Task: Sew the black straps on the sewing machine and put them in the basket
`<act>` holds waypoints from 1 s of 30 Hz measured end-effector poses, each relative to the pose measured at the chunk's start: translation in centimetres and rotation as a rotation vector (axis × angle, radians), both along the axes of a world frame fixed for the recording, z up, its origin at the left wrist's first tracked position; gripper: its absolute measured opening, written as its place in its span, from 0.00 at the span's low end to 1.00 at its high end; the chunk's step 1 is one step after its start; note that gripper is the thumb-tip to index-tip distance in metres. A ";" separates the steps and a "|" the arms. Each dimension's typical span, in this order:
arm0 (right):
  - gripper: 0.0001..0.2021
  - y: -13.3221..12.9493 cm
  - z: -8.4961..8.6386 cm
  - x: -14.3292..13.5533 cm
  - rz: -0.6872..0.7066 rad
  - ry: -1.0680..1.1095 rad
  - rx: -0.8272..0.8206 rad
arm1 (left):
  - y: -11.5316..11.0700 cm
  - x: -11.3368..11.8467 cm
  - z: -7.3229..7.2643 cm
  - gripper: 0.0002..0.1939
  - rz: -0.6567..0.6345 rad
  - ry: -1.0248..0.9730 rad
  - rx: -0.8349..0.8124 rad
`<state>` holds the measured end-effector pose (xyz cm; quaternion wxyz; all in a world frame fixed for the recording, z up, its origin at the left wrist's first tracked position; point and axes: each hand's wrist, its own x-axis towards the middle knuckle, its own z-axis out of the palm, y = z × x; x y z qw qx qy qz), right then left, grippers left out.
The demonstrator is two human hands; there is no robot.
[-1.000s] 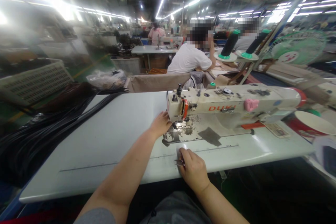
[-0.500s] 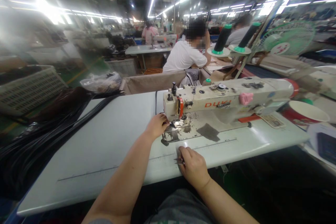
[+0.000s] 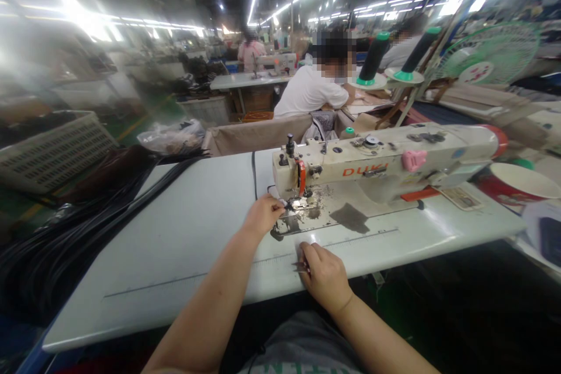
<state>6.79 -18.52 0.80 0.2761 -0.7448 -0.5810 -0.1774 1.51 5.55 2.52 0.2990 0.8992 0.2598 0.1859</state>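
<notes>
My left hand [image 3: 263, 214] pinches the end of a thin black strip [image 3: 255, 175] beside the presser foot of a white sewing machine [image 3: 337, 172]. Behind that hand the strip runs toward the table's back edge; the fingers hide part of it. Closer to me, my right hand [image 3: 323, 273] rests at the table's front, curled around thread snips. Only the pointed metal blades of the snips [image 3: 300, 267] stick out, aimed left; the palm covers the rest. A printed ruler line [image 3: 175, 282] passes under both arms on the pale tabletop [image 3: 175, 228].
A bundle of long black strips [image 3: 56, 251] drapes over the table's left side. Two black thread cones [image 3: 374, 59] stand behind the machine, near a green fan [image 3: 491, 58]. A co-worker in a white shirt [image 3: 309, 93] sits beyond a fabric-lined bin [image 3: 258, 131]. A red-and-white tub [image 3: 521, 184] is at right.
The view has shifted slightly. My left hand stays by the presser foot, its fingertips a little closer to the needle area. My right hand keeps its place with the snips.
</notes>
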 end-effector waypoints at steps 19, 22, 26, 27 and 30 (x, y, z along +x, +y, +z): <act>0.12 0.1 0.4 -0.2 -0.017 0.008 -0.002 | -6.5 -0.1 -0.1 0.11 0.202 0.074 -0.056; 0.10 0.1 0.6 -0.2 -0.012 0.097 -0.012 | -7.4 0.0 -0.1 0.11 0.207 0.090 -0.044; 0.10 -0.2 0.9 0.3 0.059 0.283 0.023 | -7.9 -0.1 0.7 0.09 0.149 0.155 -0.011; 0.10 -0.3 1.0 0.6 0.082 0.345 0.034 | -8.1 -0.2 1.1 0.10 0.128 0.191 -0.003; 0.08 -0.6 1.7 1.2 0.133 0.552 0.035 | -8.9 -0.6 2.4 0.14 0.071 0.295 -0.003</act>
